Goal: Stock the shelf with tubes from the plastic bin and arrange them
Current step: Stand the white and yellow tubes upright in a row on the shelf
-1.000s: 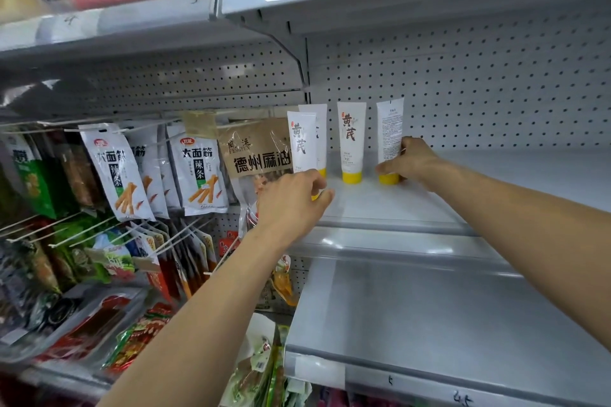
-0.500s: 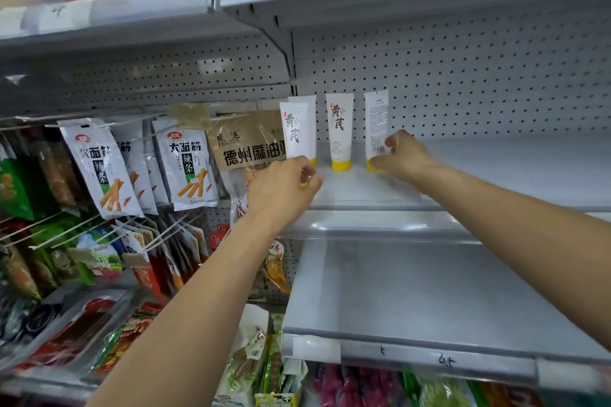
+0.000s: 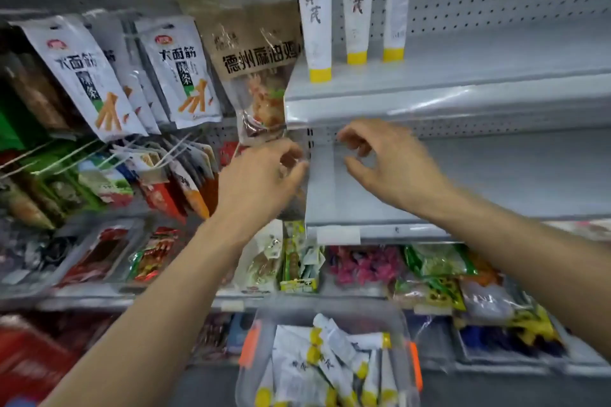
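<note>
- Head view: three white tubes with yellow caps stand cap-down on the upper shelf [image 3: 479,76]. The front tube [image 3: 314,26] is near the shelf's left edge. A second tube [image 3: 357,10] and a third tube [image 3: 396,6] stand further back, side by side and apart.
- The left hand [image 3: 264,175] was on the front tube a second ago. It has now let go and dropped below the upper shelf's front lip. Its fingers are loosely curled and hold nothing.
- The right hand [image 3: 390,165] was at the yellow cap of the third tube. It too has come away and hangs in front of the lower shelf [image 3: 496,182], fingers loosely bent, thumb apart, holding nothing.
- The two hands are near each other, not touching, and well apart from the tubes.
- The camera has tipped down, so a clear plastic bin [image 3: 363,307] with orange latches now shows at the bottom. In it lies a loose heap of tubes [image 3: 334,360] of the same kind.
- Snack packets [image 3: 89,76] hang on hooks to the left, as before.
</note>
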Tool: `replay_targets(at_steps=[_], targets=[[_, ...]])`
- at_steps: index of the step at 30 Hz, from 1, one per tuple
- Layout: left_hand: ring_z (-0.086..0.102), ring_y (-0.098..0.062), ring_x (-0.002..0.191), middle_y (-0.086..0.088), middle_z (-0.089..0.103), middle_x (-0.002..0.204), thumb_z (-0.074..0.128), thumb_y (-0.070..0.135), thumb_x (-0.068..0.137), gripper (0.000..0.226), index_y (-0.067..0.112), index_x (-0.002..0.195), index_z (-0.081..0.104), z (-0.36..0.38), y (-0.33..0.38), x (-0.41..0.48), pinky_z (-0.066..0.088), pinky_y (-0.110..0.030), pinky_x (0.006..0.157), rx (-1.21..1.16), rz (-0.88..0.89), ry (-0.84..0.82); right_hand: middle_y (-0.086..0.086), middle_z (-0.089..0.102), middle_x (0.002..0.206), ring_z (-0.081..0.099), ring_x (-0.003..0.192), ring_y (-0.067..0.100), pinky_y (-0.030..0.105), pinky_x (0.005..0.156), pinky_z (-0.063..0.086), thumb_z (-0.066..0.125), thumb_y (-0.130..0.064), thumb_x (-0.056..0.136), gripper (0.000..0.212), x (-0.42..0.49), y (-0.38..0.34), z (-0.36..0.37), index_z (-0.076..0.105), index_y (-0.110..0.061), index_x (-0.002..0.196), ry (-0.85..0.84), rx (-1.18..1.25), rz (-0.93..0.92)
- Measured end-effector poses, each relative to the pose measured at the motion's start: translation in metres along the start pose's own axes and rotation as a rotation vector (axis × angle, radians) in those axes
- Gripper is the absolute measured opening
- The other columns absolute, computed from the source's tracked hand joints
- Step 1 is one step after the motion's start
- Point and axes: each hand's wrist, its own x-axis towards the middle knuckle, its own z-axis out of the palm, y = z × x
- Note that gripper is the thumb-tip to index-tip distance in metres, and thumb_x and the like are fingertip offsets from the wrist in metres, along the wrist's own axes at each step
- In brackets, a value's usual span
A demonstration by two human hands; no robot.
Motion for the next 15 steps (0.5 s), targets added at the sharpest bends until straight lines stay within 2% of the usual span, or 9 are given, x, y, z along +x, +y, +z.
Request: replay_targets(at_steps=[6,10,13,15], targets=[[0.066,-0.017,0.088,0.013,0.070,0.092,0.056,0.047,0.085,0.019,0.033,0.093,0.065,0.082,-0.059,-0.084,0.054,-0.039,0.078,-0.165,-0.257,-0.341,-0.003,0.066,0.097,0.061,0.088,0.020,0.037,0.076,0.052,0.061,-0.026,0.085,0.019,-0.073,-0.002,0.105,0.060,-0.022,0.103,-0.457,0.058,0.185],[0.066,-0.021,0.085,0.000,0.071,0.089,0.057,0.043,0.084,0.019,0.026,0.081,0.065,0.142,-0.097,-0.133,0.053,-0.040,0.078,-0.307,-0.476,-0.529,-0.005,0.062,0.090,0.063,0.090,0.019,0.036,0.077,0.052,0.062,-0.027,0.086,0.019,-0.116,0.024,0.172,0.062,-0.017,0.102,-0.749,0.128,0.349],[0.067,-0.030,0.082,-0.011,0.070,0.087,0.055,0.043,0.081,0.037,0.009,0.085,0.068,0.194,-0.120,-0.169,0.055,-0.048,0.076,-0.416,-0.637,-0.654,-0.002,0.063,0.102,0.061,0.098,0.019,0.030,0.081,0.048,0.063,-0.026,0.087,0.020,-0.150,0.048,0.220,0.062,-0.017,0.105,-0.912,0.136,0.449],[0.068,-0.030,0.082,-0.011,0.070,0.089,0.057,0.042,0.082,0.035,0.009,0.089,0.067,0.228,-0.129,-0.192,0.057,-0.046,0.077,-0.530,-0.812,-0.705,0.002,0.063,0.110,0.060,0.103,0.023,0.030,0.082,0.046,0.064,-0.025,0.086,0.019,-0.176,0.065,0.253,0.060,-0.018,0.102,-1.005,0.131,0.520]])
